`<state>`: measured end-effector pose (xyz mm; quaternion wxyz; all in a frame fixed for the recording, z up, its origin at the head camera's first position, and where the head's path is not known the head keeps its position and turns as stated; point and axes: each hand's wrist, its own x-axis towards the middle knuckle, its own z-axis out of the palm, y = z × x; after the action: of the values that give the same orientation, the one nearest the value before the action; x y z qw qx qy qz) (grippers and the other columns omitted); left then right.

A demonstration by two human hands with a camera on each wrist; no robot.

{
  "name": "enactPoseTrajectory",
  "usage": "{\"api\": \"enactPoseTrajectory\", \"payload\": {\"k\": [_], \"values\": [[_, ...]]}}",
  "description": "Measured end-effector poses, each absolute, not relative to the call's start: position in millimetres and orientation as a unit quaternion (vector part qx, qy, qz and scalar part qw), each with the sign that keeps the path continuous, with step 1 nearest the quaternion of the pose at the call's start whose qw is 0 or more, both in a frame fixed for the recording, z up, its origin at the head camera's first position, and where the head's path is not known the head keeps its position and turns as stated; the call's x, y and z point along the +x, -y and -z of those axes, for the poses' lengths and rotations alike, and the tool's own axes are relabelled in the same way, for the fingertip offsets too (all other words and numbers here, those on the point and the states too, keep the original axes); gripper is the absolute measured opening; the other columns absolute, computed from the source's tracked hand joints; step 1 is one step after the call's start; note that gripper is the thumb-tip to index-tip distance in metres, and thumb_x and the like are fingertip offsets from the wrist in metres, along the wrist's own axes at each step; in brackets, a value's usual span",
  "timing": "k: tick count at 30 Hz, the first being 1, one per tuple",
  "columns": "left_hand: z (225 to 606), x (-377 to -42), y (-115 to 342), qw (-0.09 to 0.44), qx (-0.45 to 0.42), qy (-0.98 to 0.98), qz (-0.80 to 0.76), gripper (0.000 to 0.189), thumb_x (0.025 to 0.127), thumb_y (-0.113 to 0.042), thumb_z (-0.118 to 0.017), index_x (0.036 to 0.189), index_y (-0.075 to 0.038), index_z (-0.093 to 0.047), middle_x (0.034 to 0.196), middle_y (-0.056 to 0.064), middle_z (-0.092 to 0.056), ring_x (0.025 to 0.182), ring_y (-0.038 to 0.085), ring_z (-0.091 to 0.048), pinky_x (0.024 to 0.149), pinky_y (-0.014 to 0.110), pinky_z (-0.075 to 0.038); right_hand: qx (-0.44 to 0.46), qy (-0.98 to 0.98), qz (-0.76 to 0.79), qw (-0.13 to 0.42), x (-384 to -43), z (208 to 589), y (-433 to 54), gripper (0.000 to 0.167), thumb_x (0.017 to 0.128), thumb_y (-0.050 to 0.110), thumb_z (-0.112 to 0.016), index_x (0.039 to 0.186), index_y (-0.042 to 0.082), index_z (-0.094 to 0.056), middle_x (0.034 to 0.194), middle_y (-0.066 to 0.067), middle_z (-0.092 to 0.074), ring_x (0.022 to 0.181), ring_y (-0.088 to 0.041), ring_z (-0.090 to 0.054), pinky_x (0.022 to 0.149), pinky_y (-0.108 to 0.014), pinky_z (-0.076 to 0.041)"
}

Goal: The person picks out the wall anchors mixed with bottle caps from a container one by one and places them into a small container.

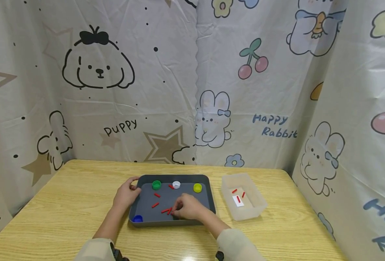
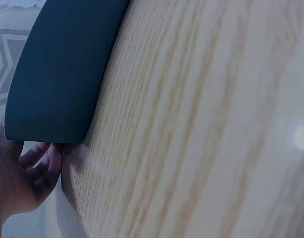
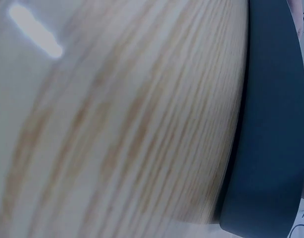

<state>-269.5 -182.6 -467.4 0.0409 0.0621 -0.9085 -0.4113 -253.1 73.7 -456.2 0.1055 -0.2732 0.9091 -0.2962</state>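
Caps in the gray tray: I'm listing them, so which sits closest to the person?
The blue cap, in the near-left corner of the tray; the green cap, white cap and yellow cap sit toward its far side.

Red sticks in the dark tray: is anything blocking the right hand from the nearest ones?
Nothing visible does. The right hand reaches into the dark tray, close beside the nearest red sticks; whether it touches one is unclear.
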Motion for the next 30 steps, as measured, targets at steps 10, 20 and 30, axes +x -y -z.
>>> {"api": "enactPoseTrajectory", "payload": {"k": [10, 20, 30], "values": [[467, -269, 182, 0.038, 0.061, 0.909, 0.41, 0.05, 0.085, -0.016, -0.056, 0.134, -0.009, -0.048, 0.099, 0.015, -0.059, 0.08, 0.023, -0.054, 0.062, 0.029, -0.039, -0.242, -0.889, 0.37, 0.121, -257, 455, -81, 0.005, 0.083, 0.016, -0.068, 0.081, 0.012, -0.07, 0.078, 0.007, -0.061, 0.067, -0.003, -0.052, 0.06, -0.02, -0.044], [466, -269, 181, 0.035, 0.063, 0.909, 0.41, 0.05, 0.084, -0.016, -0.055, 0.133, -0.009, -0.048, 0.1, 0.015, -0.059, 0.082, 0.024, -0.054, 0.062, 0.029, -0.038, -0.232, -0.884, 0.395, 0.096, -255, 445, -93, 0.005, 0.082, 0.014, -0.067, 0.084, 0.01, -0.07, 0.079, 0.002, -0.064, 0.066, -0.006, -0.051, 0.059, -0.021, -0.043], [465, -268, 182, 0.035, 0.058, 0.907, 0.415, 0.05, 0.085, -0.016, -0.055, 0.134, -0.008, -0.047, 0.104, 0.018, -0.06, 0.084, 0.026, -0.056, 0.065, 0.034, -0.043, -0.227, -0.888, 0.397, 0.052, -258, 433, -109, 0.006, 0.082, 0.016, -0.066, 0.083, 0.014, -0.071, 0.076, 0.004, -0.064, 0.065, -0.006, -0.051, 0.056, -0.021, -0.042]]}}
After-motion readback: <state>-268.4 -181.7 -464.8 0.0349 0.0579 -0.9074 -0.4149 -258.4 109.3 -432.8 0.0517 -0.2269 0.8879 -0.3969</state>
